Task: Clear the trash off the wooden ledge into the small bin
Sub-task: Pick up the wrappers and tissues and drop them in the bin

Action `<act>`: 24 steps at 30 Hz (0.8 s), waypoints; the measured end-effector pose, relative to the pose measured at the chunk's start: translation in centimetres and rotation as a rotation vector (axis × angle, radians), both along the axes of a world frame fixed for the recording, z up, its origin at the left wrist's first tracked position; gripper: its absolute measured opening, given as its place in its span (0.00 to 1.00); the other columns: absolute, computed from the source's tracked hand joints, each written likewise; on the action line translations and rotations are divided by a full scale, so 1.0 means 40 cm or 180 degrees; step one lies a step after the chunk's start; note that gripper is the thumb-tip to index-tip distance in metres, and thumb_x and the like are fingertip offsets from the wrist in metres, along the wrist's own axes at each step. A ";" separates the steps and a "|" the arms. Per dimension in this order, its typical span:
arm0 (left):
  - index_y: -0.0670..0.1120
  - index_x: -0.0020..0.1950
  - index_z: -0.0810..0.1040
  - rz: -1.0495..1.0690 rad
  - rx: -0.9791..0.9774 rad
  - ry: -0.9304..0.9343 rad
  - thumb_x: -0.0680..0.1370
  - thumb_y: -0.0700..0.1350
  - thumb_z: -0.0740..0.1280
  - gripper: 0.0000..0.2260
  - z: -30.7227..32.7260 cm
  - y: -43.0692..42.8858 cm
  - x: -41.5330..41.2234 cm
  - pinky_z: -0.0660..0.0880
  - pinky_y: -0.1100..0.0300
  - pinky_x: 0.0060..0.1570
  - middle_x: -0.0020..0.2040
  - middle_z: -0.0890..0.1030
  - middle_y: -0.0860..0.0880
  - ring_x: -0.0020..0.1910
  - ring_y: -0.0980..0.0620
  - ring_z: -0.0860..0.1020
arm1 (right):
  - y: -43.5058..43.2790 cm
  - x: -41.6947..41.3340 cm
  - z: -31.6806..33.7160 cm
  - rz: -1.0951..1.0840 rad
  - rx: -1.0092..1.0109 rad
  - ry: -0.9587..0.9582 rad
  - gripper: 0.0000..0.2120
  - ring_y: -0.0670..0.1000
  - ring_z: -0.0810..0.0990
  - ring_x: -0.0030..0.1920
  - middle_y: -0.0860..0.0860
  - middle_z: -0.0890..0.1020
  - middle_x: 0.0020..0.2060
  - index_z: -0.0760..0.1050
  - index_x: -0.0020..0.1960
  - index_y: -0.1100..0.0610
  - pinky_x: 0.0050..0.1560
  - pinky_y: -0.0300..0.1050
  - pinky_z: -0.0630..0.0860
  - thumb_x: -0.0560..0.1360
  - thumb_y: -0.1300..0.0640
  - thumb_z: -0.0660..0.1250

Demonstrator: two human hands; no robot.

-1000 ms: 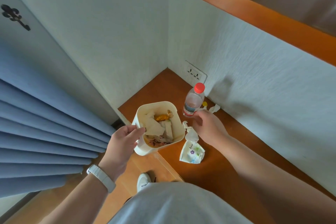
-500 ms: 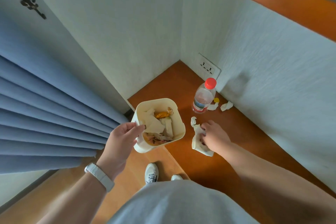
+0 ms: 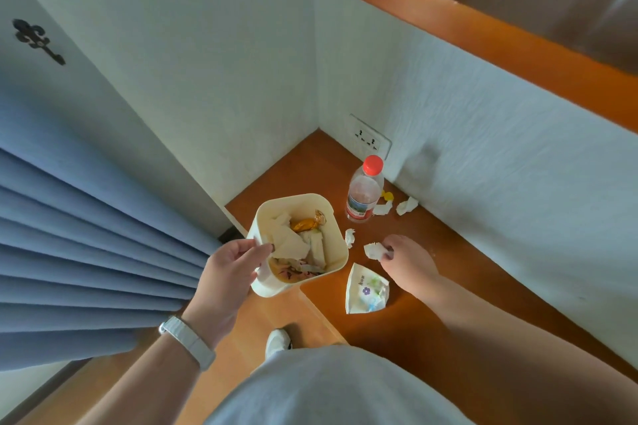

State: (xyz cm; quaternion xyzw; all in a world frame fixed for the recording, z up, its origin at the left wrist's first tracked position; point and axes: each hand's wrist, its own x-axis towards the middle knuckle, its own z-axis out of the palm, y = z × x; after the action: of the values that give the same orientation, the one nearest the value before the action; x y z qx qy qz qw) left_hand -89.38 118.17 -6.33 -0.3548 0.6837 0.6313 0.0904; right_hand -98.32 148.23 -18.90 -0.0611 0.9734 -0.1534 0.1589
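- Shifted from the tissue packet, the right hand is pinched on a crumpled tissue.
- Small bin, gripped by the left hand, is needed next at nine o'clock.

Ledge lies bare between packet and wall; bottle and tissue scraps crowd the far corner.

Blue pleated curtain at left. Wall socket near corner; dark ornament, maybe a hook, upper left.
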 end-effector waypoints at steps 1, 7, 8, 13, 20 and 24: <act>0.45 0.54 0.84 -0.0020 0.0018 0.0018 0.80 0.49 0.72 0.08 0.001 0.001 -0.002 0.79 0.51 0.57 0.52 0.89 0.45 0.56 0.45 0.85 | -0.002 0.003 0.013 -0.0044 -0.0039 0.0044 0.08 0.44 0.75 0.40 0.44 0.78 0.45 0.77 0.56 0.51 0.36 0.31 0.69 0.79 0.52 0.64; 0.43 0.54 0.84 -0.0193 0.0087 0.0101 0.81 0.48 0.71 0.09 0.001 0.001 -0.017 0.79 0.51 0.56 0.52 0.89 0.44 0.56 0.44 0.85 | -0.051 0.013 0.154 -0.0177 -0.0729 0.0439 0.04 0.43 0.76 0.38 0.40 0.76 0.40 0.77 0.52 0.49 0.35 0.31 0.69 0.78 0.53 0.67; 0.44 0.54 0.84 -0.0211 0.0110 0.0112 0.81 0.48 0.72 0.08 0.001 0.000 -0.018 0.79 0.52 0.55 0.52 0.89 0.44 0.56 0.44 0.85 | -0.065 0.016 0.187 -0.0156 -0.0887 0.0542 0.03 0.43 0.77 0.38 0.40 0.76 0.39 0.76 0.51 0.49 0.35 0.33 0.71 0.78 0.54 0.67; 0.45 0.54 0.84 -0.0303 0.0160 0.0119 0.80 0.49 0.72 0.09 -0.006 -0.007 -0.018 0.78 0.58 0.47 0.50 0.89 0.47 0.54 0.46 0.85 | -0.154 0.029 0.330 0.0263 -0.1278 0.0959 0.02 0.46 0.76 0.37 0.46 0.77 0.39 0.76 0.48 0.56 0.34 0.44 0.77 0.77 0.57 0.67; 0.46 0.54 0.84 -0.0437 0.0227 0.0132 0.80 0.50 0.72 0.09 -0.007 -0.027 -0.002 0.78 0.57 0.48 0.47 0.90 0.49 0.54 0.46 0.85 | -0.266 0.028 0.365 0.0911 -0.1162 0.0860 0.11 0.48 0.78 0.44 0.46 0.77 0.47 0.76 0.58 0.56 0.40 0.44 0.78 0.78 0.54 0.66; 0.46 0.52 0.84 -0.0410 0.0220 0.0135 0.80 0.50 0.72 0.08 -0.006 -0.041 -0.002 0.78 0.56 0.49 0.45 0.90 0.49 0.53 0.46 0.85 | -0.272 0.032 0.352 0.1117 -0.1015 0.0848 0.16 0.49 0.76 0.55 0.49 0.79 0.57 0.75 0.64 0.55 0.50 0.42 0.76 0.77 0.52 0.68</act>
State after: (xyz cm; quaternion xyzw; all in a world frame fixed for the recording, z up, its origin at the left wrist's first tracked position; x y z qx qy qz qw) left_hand -89.47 116.54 -6.55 -0.2932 0.6847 0.6547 0.1285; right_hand -97.05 137.36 -4.82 -0.2727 0.9238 -0.2655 0.0420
